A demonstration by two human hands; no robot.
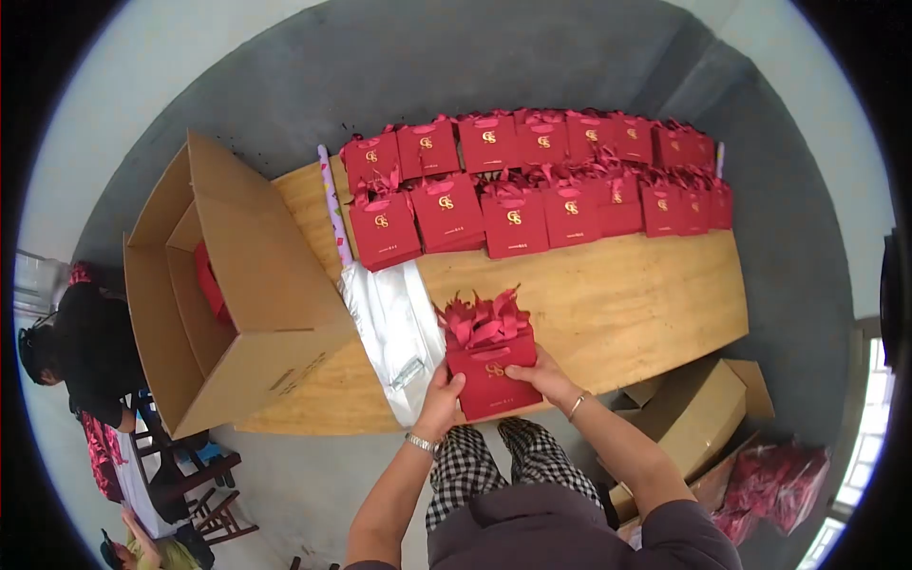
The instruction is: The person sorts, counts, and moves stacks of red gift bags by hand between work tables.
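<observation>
Between my two hands is a stack of red gift bags [489, 380] with a gold emblem and red ribbon handles sticking up at the far end. My left hand [441, 401] grips the stack's left side, thumb on the front. On the right side my right hand [540, 373] is closed round it, thumb near the emblem. The stack is held over the near edge of the wooden table [608, 294]. Behind the bags, the fingers of both hands are hidden.
Two rows of red gift bags [513, 218] stand along the table's far side. An open cardboard box [275, 247] with something red inside stands at left, beside white plastic sheeting [385, 323]. Another open box [698, 408] is at lower right. Two people are at far left.
</observation>
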